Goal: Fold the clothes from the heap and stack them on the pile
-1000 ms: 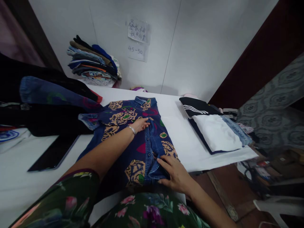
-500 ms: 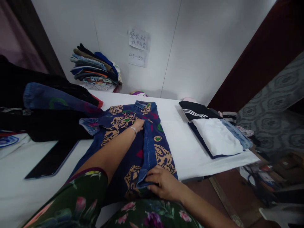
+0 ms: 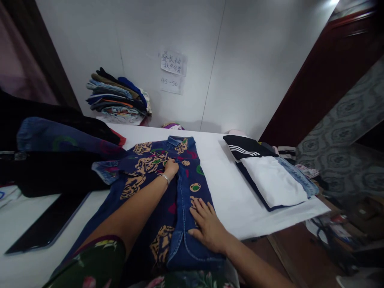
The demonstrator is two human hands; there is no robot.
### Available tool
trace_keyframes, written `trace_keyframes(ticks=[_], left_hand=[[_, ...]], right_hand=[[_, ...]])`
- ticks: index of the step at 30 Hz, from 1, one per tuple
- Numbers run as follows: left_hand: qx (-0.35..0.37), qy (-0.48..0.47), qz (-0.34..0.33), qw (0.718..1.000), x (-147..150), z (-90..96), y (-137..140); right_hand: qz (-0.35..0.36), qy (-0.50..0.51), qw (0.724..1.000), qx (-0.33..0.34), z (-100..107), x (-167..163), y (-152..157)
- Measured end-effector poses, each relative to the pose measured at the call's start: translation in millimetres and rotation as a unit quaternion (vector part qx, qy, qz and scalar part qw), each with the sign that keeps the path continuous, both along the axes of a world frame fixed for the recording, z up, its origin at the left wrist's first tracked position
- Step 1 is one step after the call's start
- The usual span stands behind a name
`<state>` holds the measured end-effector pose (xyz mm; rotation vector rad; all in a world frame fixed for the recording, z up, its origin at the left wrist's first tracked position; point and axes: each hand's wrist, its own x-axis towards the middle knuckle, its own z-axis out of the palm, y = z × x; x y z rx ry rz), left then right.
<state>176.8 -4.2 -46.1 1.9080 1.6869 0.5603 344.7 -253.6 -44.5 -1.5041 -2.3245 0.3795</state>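
Observation:
A dark blue denim shirt point(image 3: 196, 172) with tan, green and magenta patterns lies on the white table, collar at the far end. Its right side is folded inward, and a stitched edge runs down its middle. My left hand point(image 3: 171, 169) is closed on the shirt's cloth below the collar; its fingertips are partly hidden. My right hand point(image 3: 208, 226) rests flat on the folded side near the hem, fingers stretched out. One sleeve point(image 3: 69, 136) of the same denim reaches left over black clothing point(image 3: 60, 170).
On the right lie folded clothes, a white piece point(image 3: 273, 180) and a black striped one point(image 3: 243, 148). A tall pile of folded clothes point(image 3: 118, 96) stands against the wall at back left. A black phone-like slab point(image 3: 48, 224) lies at left. Paper signs point(image 3: 172, 72) hang on the wall.
My right hand has let go of the shirt's lower edge and now lies flat on it, a little higher. The folded side now lies flatter. My left hand stays near the upper front.

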Motion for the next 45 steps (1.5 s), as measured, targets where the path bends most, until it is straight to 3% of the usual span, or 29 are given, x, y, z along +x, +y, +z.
trace_keyframes(ticks=[4, 8, 11, 16, 20, 24, 30, 36, 41, 45], left_hand=[[0.025, 0.103, 0.034, 0.994, -16, 22.7, 1], [0.097, 0.160, 0.009, 0.982, -11, 47.9, -2], [0.145, 0.171, -0.055, 0.973, 12, 53.8, -1], [0.145, 0.188, -0.164, 0.957, 51, 41.2, 28], [0.129, 0.205, -0.196, 0.950, 66, 26.3, 66], [0.106, 0.226, -0.201, 0.947, 74, 7.7, 93], [0.107, 0.224, -0.184, 0.951, 73, -15.7, 102], [0.101, 0.200, -0.179, 0.958, 74, -9.8, 99], [0.126, 0.168, -0.158, 0.965, 43, 13.1, 95], [0.122, 0.200, -0.071, 0.970, -35, 33.9, 85]], right_hand=[[0.015, -0.021, 1.000, -0.013, -14, -3, -8], [0.014, 0.012, 1.000, -0.020, 7, 7, 7], [-0.020, 0.011, 1.000, 0.000, 23, 10, 31], [0.011, -0.016, 1.000, -0.019, 9, -6, 46], [0.031, -0.008, 0.999, -0.040, -6, -14, 36], [0.041, -0.002, 0.997, -0.065, -2, -12, 33], [0.036, -0.002, 0.996, -0.078, -4, -13, 34], [0.032, -0.005, 0.997, -0.063, -14, -13, 34], [0.030, 0.006, 0.997, -0.077, -20, -13, 38], [0.030, 0.019, 0.995, -0.095, -22, -13, 38]])
